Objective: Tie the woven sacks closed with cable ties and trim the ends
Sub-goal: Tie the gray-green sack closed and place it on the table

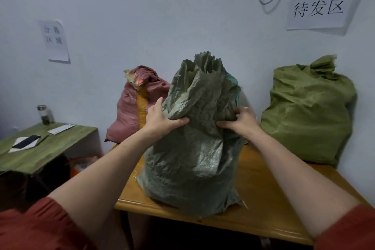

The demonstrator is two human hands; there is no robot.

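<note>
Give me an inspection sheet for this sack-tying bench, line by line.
Surface: wooden table; the grey and green sacks stand on it.
Job's things: grey sack upright in the centre, mouth loosely gathered, no tie seen; green sack at the right, neck bunched; pink sack behind at the left; no cable ties or cutters seen.
Clutter: side table at the left with a jar, phone and papers.
Grippers: left hand and right hand both grip the grey sack below its mouth.
Cables: one cable loop on the wall.
Surroundings: white wall, two paper signs.
</note>
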